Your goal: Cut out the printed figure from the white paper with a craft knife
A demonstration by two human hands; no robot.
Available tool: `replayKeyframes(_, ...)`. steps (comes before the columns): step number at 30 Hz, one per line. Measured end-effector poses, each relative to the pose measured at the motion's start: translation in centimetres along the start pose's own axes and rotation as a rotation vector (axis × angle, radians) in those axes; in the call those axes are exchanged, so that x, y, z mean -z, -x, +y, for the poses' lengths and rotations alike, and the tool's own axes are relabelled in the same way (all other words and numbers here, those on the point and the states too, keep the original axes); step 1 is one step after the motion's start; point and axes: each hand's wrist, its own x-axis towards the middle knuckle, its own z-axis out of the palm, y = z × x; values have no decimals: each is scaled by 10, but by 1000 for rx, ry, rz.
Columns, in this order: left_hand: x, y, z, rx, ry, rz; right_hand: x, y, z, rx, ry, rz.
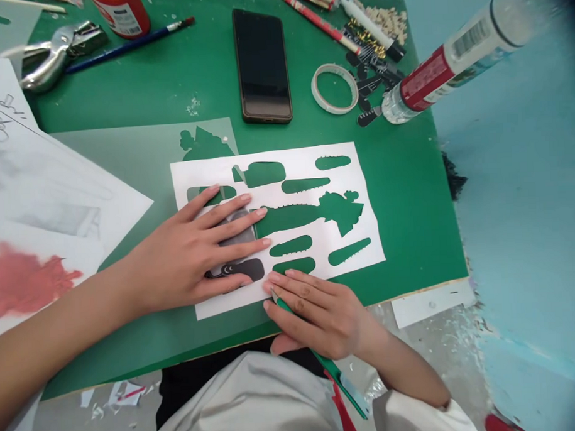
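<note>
Head | centre: stencil (320,244), likely light, tearable; hold margins | left hand (187,251): fingers spread flat atop | right hand (325,313): fingers pinching green stick (284,304)

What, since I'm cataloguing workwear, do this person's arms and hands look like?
The left hand and right hand are bare, with no gloves, rings or watch visible. The right forearm is bare up to a loose white sleeve; the left forearm is bare too, with no sleeve in view.
</note>
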Motion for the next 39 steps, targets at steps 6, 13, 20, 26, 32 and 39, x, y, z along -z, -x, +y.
replayKeyframes(6,2,-1,2,43,63,-16,0,0,0,12,19,0)
replayKeyframes(13,3,-1,1,37,61,-40,1,-1,0,13,24,3)
replayKeyframes(20,1,1,-1,17,33,-22,2,1,0,8,6,-14)
replayKeyframes(26,1,0,0,14,38,-35,1,0,-1,11,34,1)
replayKeyframes(32,2,-1,1,28,63,-31,3,-3,0,16,27,-1)
replayKeyframes(39,2,0,2,51,78,-26,2,-4,0,5,36,17)
